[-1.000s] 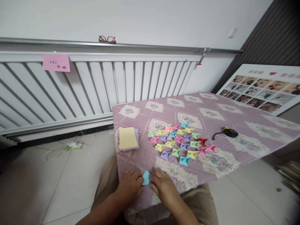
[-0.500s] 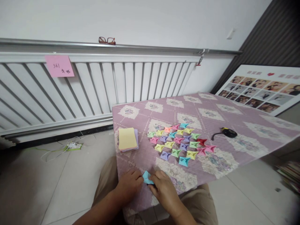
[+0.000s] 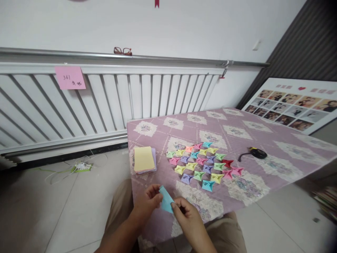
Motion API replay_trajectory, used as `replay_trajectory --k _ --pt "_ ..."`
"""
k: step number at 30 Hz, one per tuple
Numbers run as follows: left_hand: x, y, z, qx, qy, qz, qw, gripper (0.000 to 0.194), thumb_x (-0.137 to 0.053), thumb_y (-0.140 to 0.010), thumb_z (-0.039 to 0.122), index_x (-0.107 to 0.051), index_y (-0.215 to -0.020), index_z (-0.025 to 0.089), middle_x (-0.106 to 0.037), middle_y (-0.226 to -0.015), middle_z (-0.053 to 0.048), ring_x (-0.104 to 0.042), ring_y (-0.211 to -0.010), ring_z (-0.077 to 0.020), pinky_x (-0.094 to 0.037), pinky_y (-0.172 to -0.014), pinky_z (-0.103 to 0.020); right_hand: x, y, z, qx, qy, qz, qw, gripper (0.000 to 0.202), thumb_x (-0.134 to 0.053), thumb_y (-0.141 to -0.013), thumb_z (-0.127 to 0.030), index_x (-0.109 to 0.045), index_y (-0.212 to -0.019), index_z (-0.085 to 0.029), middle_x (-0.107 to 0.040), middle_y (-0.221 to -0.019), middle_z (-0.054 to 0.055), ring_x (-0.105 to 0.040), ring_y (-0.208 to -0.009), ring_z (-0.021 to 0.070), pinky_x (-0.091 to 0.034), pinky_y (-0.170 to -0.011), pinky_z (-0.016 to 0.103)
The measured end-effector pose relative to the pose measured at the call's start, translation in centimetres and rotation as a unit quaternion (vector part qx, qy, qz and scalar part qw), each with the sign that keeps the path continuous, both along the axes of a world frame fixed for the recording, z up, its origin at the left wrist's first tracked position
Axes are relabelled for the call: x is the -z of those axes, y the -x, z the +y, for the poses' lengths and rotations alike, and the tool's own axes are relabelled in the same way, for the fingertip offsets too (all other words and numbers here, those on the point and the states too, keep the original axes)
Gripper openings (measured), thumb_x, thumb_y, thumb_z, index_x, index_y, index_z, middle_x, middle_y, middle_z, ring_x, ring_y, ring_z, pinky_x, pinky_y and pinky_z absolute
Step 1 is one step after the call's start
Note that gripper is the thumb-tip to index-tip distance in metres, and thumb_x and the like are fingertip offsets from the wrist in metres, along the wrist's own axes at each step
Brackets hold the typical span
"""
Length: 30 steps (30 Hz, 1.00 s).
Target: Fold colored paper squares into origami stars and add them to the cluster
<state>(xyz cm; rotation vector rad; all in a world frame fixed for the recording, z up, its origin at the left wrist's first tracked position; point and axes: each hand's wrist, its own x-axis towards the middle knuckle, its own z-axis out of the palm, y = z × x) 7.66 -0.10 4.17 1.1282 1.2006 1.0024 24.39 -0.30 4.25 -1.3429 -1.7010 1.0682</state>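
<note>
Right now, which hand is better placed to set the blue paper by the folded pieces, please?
Likely the right hand: pinching the blue paper, it's nearer the folded pieces than the left hand.

At lower centre, the left hand (image 3: 147, 203) and right hand (image 3: 188, 214) hide parts of the blue paper (image 3: 165, 200); both forearms (image 3: 118, 233) leave through the bottom edge. The top edge cuts a red strip (image 3: 157, 3). At right, the photo board (image 3: 263, 84) is cut off and the books (image 3: 326, 202) blur. Upper left, the pink note's (image 3: 70, 73) lower marks are unclear.
</note>
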Motion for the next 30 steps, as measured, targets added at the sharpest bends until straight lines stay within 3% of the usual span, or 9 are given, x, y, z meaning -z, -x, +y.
replay_trajectory --k 3,8,11,15,19,22,26,30 --pt "1.1 -1.5 -0.6 0.003 0.024 -0.099 0.995 0.052 -0.070 -0.063 0.061 -0.060 -0.085 0.015 -0.053 -0.070 0.002 -0.045 -0.061 -0.0104 -0.034 -0.056 -0.021 -0.3 0.6 -0.6 0.030 0.057 0.073 0.995 0.041 -0.052 -0.079 -0.057 -0.052 -0.062 -0.020 -0.044 -0.057 -0.004 -0.041 -0.055 0.0125 -0.035 -0.053 0.023" --pt "2.1 -2.6 -1.2 -0.037 0.061 -0.040 0.997 0.034 -0.062 -0.073 0.050 -0.059 -0.076 0.017 -0.048 -0.062 0.005 -0.040 -0.058 -0.0108 -0.033 -0.056 -0.023 -0.5 1.3 -1.5 0.055 0.088 0.138 0.985 0.046 -0.058 -0.073 -0.063 -0.055 -0.060 -0.019 -0.047 -0.056 -0.003 -0.041 -0.055 0.0129 -0.035 -0.054 0.023" --pt "1.6 -2.2 -1.1 -0.018 0.049 0.008 0.999 0.022 -0.060 -0.073 0.039 -0.056 -0.071 0.017 -0.045 -0.059 0.006 -0.038 -0.058 -0.0109 -0.031 -0.055 -0.023 -0.6 1.3 -1.7 0.065 0.108 0.161 0.979 0.045 -0.064 -0.068 -0.064 -0.056 -0.061 -0.019 -0.046 -0.055 -0.004 -0.041 -0.053 0.0122 -0.035 -0.051 0.023" --pt "0.0 -1.6 -1.4 0.030 0.025 0.042 0.998 0.015 -0.056 -0.073 0.031 -0.057 -0.070 0.016 -0.045 -0.060 0.005 -0.039 -0.058 -0.0109 -0.030 -0.054 -0.022 -1.4 1.0 -1.6 0.078 0.118 0.212 0.967 0.043 -0.070 -0.066 -0.060 -0.063 -0.077 -0.019 -0.055 -0.065 -0.002 -0.049 -0.061 0.0138 -0.041 -0.057 0.024" --pt "-1.0 -1.5 -1.8 0.055 0.019 0.045 0.997 0.014 -0.058 -0.073 0.029 -0.057 -0.069 0.016 -0.043 -0.058 0.006 -0.038 -0.056 -0.0098 -0.030 -0.053 -0.022 -1.9 1.0 -1.3 0.074 0.120 0.229 0.963 0.043 -0.072 -0.064 -0.058 -0.057 -0.061 -0.019 -0.049 -0.057 -0.004 -0.043 -0.054 0.0108 -0.038 -0.052 0.022" --pt "-1.0 -1.8 -2.0 0.029 0.066 -0.081 0.994 0.023 -0.069 -0.068 0.035 -0.057 -0.074 0.016 -0.047 -0.059 0.006 -0.041 -0.054 -0.0094 -0.033 -0.053 -0.022 -1.8 1.1 -1.5 0.095 0.135 0.259 0.952 0.041 -0.072 -0.067 -0.056 -0.056 -0.062 -0.019 -0.049 -0.056 -0.005 -0.042 -0.052 0.0098 -0.038 -0.051 0.021" --pt "-1.1 -2.7 -2.5 0.026 0.117 -0.303 0.945 0.048 -0.083 -0.056 0.042 -0.058 -0.086 0.016 -0.056 -0.067 0.003 -0.051 -0.055 -0.0102 -0.036 -0.050 -0.022 -1.8 1.6 -2.3 0.120 0.174 0.322 0.923 0.035 -0.070 -0.072 -0.052 -0.055 -0.068 -0.021 -0.051 -0.054 -0.006 -0.045 -0.047 0.0094 -0.039 -0.046 0.021" --pt "-1.4 -3.5 -3.0 0.044 0.129 -0.329 0.934 0.049 -0.084 -0.057 0.044 -0.060 -0.086 0.012 -0.060 -0.068 -0.001 -0.056 -0.054 -0.0116 -0.038 -0.050 -0.022 -2.1 2.1 -2.7 0.131 0.200 0.360 0.902 0.036 -0.070 -0.072 -0.054 -0.052 -0.070 -0.022 -0.044 -0.049 -0.009 -0.038 -0.036 0.0072 -0.035 -0.038 0.021"
